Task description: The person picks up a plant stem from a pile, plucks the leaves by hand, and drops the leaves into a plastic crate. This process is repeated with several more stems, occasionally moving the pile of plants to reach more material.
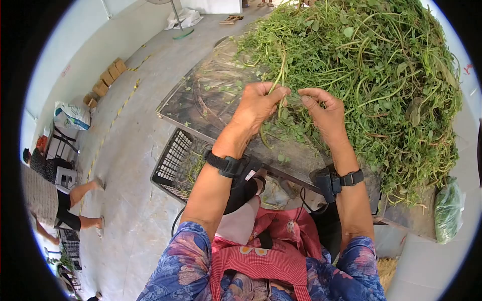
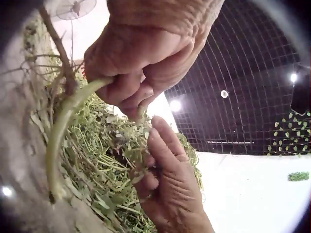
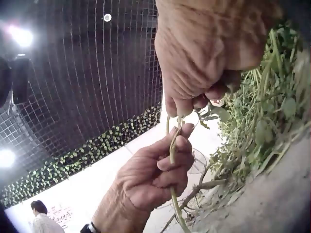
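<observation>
My left hand (image 1: 255, 104) grips a long green stem (image 3: 174, 196) between thumb and curled fingers, above the table's near part. In the left wrist view the thick end of the stem curves down past the fist. Just to the right, my right hand (image 1: 327, 113) pinches thin leafy sprigs (image 3: 180, 121) at its fingertips, close to the left fingertips. Both hands are in front of a big heap of leafy green stems (image 1: 361, 75), which covers most of the dark table (image 1: 296, 163). Loose leaves lie scattered on the tabletop.
Below the table's left edge stands a black plastic crate (image 1: 163, 173) with some greens inside. A clear bag of greens (image 1: 448, 210) sits at the right corner. Cardboard boxes (image 1: 106, 78) line the left wall, a stand fan (image 1: 183, 34) is behind, and another person (image 1: 45, 195) is at far left.
</observation>
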`<state>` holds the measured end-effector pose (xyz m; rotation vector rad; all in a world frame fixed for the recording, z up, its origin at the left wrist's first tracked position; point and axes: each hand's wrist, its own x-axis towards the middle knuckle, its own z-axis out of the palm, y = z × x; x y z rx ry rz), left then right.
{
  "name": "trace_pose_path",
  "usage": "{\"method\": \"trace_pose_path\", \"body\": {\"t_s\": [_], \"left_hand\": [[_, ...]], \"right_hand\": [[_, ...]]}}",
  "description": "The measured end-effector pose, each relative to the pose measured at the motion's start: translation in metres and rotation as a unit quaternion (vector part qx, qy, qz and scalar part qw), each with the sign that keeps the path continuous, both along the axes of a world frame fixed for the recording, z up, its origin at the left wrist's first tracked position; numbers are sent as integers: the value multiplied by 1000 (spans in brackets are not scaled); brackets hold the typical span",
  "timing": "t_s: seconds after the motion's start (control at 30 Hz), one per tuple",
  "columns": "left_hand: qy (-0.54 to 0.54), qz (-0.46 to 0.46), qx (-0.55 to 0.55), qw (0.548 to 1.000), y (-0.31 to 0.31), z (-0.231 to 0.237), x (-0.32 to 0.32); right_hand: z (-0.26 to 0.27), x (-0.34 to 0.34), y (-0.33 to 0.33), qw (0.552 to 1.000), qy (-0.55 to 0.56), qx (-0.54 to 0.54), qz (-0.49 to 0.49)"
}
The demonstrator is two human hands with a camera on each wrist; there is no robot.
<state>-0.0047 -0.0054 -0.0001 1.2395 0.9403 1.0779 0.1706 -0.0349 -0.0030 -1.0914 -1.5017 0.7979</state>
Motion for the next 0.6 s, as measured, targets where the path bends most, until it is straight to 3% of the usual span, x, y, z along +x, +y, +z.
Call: {"method": "trace_pose_path", "body": {"t_s": [0.03, 0.1, 0.33, 0.4, 0.6], "left_hand": [[2, -2, -1, 1000, -1, 1, 1], [-51, -32, -25, 998, -4, 1, 1], [-142, -70, -88, 983, -6, 3, -2], [-135, -72, -104, 983, -6, 1, 0], [-78, -45, -65, 994, -7, 0, 1]], "right_hand": [[-2, -1, 1, 1000, 2, -1, -2], [-7, -6, 4, 971, -123, 207, -5], [-6, -13, -6, 922, -280, 254, -81], [-8, -12, -7, 883, -319, 325, -116], [-11, -13, -4, 913, -267, 297, -86]]}}
